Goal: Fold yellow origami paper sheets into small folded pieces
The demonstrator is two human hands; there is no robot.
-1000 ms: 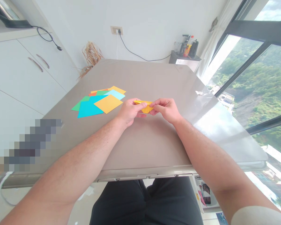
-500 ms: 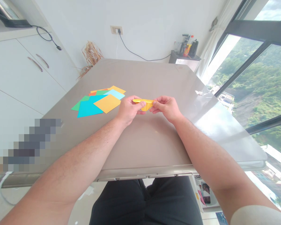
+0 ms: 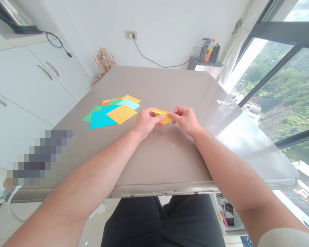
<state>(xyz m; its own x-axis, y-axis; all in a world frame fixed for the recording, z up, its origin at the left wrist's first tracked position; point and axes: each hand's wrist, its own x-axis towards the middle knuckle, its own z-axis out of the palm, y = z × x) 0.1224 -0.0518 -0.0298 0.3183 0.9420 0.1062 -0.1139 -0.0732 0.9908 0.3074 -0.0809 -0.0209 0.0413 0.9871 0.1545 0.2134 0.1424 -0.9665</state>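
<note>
A small folded piece of yellow paper (image 3: 166, 118) is held between my two hands above the middle of the table. My left hand (image 3: 147, 120) pinches its left side, thumb laid on the front face and fingers behind. At the other end, my right hand (image 3: 184, 118) grips the right edge between thumb and fingertips. The paper has several layers, with a long narrow fold along its top and a pointed lower part. My fingers cover both of its ends.
Left of my hands lie loose paper sheets: an orange-yellow square (image 3: 122, 114) on top, a blue sheet (image 3: 103, 116), a green sheet (image 3: 92, 114) and others. A blurred-out object (image 3: 41, 157) sits at the table's left edge. The table (image 3: 164, 154) has a window (image 3: 278, 89) on its right.
The yellow paper has tilted, its left end now higher than its right. My left hand has come closer to my right hand. The whole view has shifted slightly.
</note>
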